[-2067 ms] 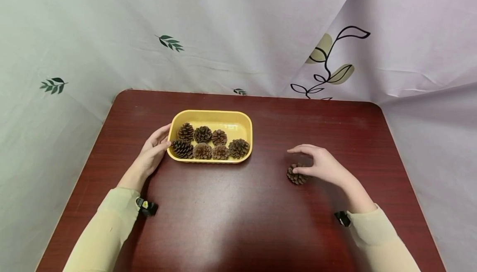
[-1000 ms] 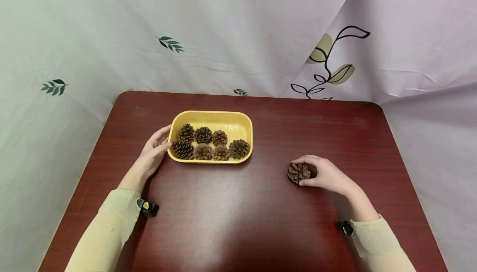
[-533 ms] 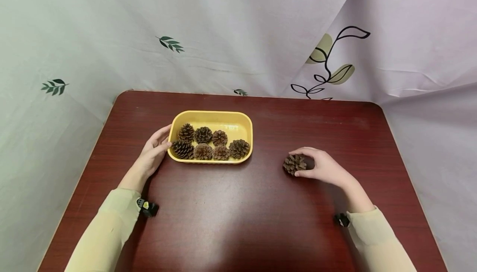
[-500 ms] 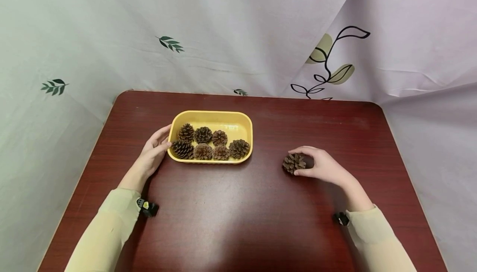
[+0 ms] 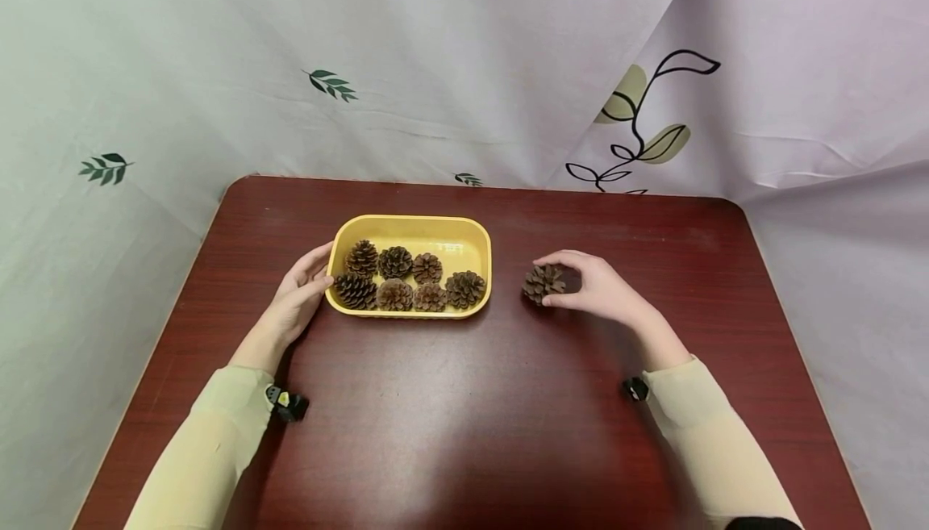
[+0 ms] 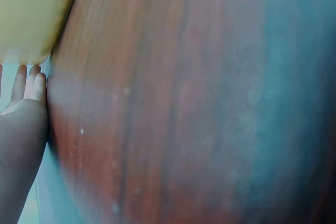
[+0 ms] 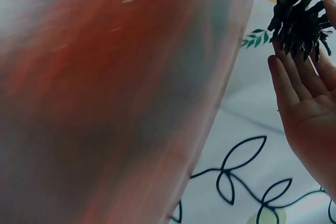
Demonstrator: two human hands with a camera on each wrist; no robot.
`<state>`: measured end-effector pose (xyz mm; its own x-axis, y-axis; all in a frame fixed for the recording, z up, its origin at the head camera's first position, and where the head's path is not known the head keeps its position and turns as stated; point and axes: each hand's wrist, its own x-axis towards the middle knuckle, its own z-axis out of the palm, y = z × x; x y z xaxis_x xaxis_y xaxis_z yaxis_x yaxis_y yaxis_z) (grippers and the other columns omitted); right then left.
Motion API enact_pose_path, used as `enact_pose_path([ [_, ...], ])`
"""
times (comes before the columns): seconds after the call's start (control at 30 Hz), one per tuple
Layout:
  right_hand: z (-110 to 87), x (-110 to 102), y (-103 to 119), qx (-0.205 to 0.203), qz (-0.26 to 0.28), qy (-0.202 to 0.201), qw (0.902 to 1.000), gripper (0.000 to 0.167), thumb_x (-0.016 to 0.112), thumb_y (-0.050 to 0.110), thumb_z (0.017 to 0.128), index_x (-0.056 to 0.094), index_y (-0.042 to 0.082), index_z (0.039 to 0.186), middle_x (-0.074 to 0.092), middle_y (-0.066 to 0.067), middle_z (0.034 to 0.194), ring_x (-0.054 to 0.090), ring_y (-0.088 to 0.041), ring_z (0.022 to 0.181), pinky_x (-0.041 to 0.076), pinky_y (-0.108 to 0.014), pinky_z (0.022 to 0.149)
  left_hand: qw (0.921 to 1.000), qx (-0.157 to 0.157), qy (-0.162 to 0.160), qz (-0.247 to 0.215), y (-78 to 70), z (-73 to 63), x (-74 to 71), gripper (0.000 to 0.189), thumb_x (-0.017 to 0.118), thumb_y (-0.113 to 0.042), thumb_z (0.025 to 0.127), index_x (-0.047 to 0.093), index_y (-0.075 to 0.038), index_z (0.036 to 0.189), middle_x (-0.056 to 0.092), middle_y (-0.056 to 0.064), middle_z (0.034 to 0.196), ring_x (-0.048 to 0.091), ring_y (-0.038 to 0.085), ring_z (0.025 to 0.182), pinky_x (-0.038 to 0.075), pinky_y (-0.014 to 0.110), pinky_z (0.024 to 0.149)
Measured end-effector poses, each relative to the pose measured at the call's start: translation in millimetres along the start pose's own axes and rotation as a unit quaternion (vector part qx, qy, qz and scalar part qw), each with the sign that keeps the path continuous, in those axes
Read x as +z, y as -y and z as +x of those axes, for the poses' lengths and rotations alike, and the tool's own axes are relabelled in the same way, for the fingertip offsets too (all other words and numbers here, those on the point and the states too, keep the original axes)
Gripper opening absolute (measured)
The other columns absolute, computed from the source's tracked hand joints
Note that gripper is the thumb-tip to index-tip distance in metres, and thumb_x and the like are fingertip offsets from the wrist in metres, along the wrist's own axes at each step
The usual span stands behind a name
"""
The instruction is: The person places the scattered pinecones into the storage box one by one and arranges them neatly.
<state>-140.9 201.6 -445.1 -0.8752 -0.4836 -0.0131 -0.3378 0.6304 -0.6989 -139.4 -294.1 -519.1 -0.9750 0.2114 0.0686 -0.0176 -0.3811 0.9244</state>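
Observation:
Several brown pine cones (image 5: 395,296) lie in two rows inside a yellow plastic container (image 5: 453,227). At its left end my left hand (image 5: 293,296) rests against the wall, the thumb tip at the rim. In the left wrist view, the fingers (image 6: 20,82) of that hand reach fairly straight to the container's wall (image 6: 31,14). My right hand (image 5: 595,288) grips another pine cone (image 5: 543,284) between thumb and fingers, a short way right of the container. The right wrist view shows this pine cone (image 7: 299,22) raised above the table surface.
The dark red wooden table (image 5: 464,425) carries the container left of its middle. Behind it hangs a pale cloth (image 5: 450,54) with leaf prints, which also falls along both sides. Each wrist bears a small black camera (image 5: 290,406).
My right hand first closed its fingers round the loose pine cone, then lifted it and carried it left and away from me, towards the container. The left hand and container have stayed in place.

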Motion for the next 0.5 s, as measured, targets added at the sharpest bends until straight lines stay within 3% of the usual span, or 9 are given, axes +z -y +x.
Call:
enact_pose_path([
  [0.5,59.7,11,36,-0.042,0.034,-0.012,0.9985,0.058,0.091,0.019,0.085,0.069,0.005,0.137,0.071,-0.012,0.137,0.064,-0.029,0.131,0.047,-0.049,0.117,1.0000,-0.005,-0.001,0.008,-1.5,-0.6,0.0,0.050,0.051,0.010,0.104,0.058,-0.015,0.146,0.066,-0.008,0.144,0.060,0.005,0.133,0.046,0.017,0.109],
])
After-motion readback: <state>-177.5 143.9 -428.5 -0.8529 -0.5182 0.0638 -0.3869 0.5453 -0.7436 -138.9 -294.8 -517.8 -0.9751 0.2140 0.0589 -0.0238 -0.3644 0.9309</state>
